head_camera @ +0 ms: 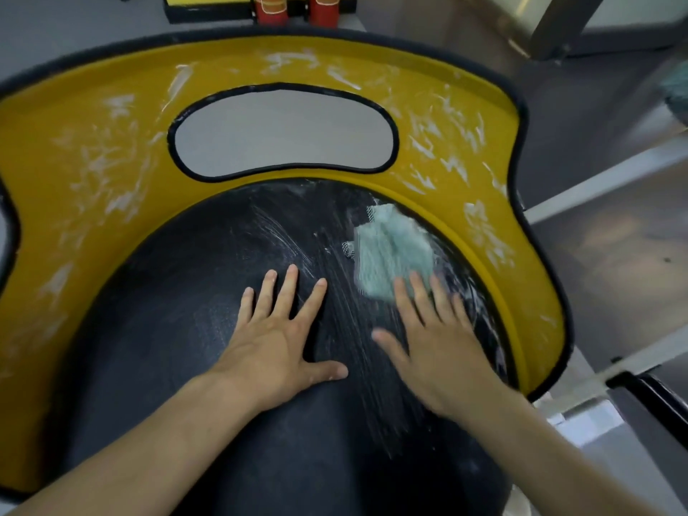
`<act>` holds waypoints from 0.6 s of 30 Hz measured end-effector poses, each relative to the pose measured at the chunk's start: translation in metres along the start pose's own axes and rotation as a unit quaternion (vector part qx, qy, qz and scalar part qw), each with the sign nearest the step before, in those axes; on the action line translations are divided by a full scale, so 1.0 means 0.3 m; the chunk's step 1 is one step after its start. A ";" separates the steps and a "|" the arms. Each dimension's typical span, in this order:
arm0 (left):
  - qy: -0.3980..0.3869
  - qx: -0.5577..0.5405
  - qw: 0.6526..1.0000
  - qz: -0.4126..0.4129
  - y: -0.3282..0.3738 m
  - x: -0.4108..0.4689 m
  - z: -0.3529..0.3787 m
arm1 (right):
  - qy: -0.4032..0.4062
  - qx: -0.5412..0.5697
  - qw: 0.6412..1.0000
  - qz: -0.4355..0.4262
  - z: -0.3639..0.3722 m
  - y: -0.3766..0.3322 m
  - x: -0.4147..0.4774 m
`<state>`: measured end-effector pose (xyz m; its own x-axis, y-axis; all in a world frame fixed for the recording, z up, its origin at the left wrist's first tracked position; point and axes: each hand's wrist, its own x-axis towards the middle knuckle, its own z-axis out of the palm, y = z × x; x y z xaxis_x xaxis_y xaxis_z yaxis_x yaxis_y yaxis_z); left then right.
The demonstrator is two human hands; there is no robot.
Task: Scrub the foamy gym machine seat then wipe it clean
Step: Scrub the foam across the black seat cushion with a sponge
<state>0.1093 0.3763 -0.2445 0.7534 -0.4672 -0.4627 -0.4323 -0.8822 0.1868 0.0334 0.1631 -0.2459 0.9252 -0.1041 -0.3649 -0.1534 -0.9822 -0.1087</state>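
Observation:
A black padded seat (186,329) fills the lower middle, with white foam streaks across its right half. A yellow backrest (93,150) with a black-edged oval cut-out curves around it, smeared with foam. My left hand (283,340) lies flat on the seat, fingers spread, holding nothing. My right hand (435,351) is flat too, its fingertips pressing the near edge of a pale green cloth (391,251) that lies on the seat's upper right, blurred by motion.
Two red bottles (298,9) stand on the grey floor beyond the backrest, next to a yellow-and-black object (204,5). Grey metal machine frame bars (603,180) run along the right side. A blurred teal thing (675,91) sits at the right edge.

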 end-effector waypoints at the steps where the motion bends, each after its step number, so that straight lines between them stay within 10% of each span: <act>1: 0.001 -0.003 1.000 0.000 0.001 -0.003 0.000 | -0.025 -0.006 1.000 0.003 0.000 0.003 -0.057; 18: 0.014 -0.009 1.000 0.016 -0.016 -0.001 0.012 | 0.239 0.047 0.967 -0.074 -0.213 -0.040 0.414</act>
<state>0.1093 0.3808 -0.2482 0.7538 -0.4956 -0.4314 -0.4465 -0.8680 0.2170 0.1723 0.1518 -0.2307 0.9906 -0.0466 0.1284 -0.0174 -0.9755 -0.2193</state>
